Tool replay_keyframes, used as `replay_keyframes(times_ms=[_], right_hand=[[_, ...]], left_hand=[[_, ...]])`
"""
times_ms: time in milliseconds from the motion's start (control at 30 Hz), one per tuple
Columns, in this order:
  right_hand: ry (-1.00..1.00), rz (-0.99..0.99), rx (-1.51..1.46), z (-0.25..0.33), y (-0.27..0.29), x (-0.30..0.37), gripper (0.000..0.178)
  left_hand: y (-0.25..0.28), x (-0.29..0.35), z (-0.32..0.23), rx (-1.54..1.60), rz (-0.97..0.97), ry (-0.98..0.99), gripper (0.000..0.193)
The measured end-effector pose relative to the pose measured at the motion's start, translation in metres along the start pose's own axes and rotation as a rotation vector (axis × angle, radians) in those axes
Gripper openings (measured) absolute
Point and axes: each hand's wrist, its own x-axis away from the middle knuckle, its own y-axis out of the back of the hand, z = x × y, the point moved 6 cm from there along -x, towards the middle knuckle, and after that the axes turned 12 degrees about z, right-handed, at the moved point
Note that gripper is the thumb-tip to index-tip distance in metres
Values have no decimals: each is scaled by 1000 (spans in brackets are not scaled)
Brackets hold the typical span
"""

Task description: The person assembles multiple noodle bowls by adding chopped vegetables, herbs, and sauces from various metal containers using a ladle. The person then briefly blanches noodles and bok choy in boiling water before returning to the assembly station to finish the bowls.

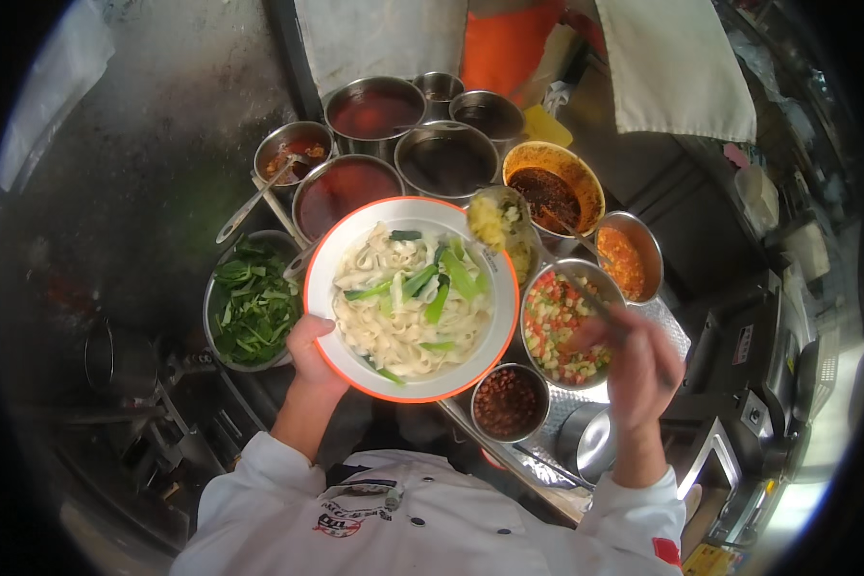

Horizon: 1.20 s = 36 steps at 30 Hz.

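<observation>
My left hand [319, 357] grips the lower left rim of a white bowl with an orange edge [501, 331]. Wide pale noodles [374, 331] fill it, topped with green leafy vegetable pieces [442, 284]. My right hand, slightly blurred [636, 370], is closed round the long handle of a metal spoon [528, 248]. Pale yellow chopped food [490, 223] sits in the spoon, which is at the bowl's upper right rim. Under my right hand and the handle stands a metal bowl of diced red, green and pale vegetables [562, 331].
Metal pots of red liquid [374, 110] and dark liquid [446, 161] crowd the far side. A pot of dark chili sauce [547, 192] and an orange sauce container [624, 261] stand right. Chopped greens [250, 302] are left, beans or nuts [509, 403] near, a white cloth [677, 67] far right.
</observation>
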Motion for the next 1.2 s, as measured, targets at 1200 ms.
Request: replay_keyframes(times_ms=[1200], right_hand=[[-585, -155, -199, -88, 49, 107, 27]], left_hand=[[10, 15, 9, -200, -185, 72, 76]])
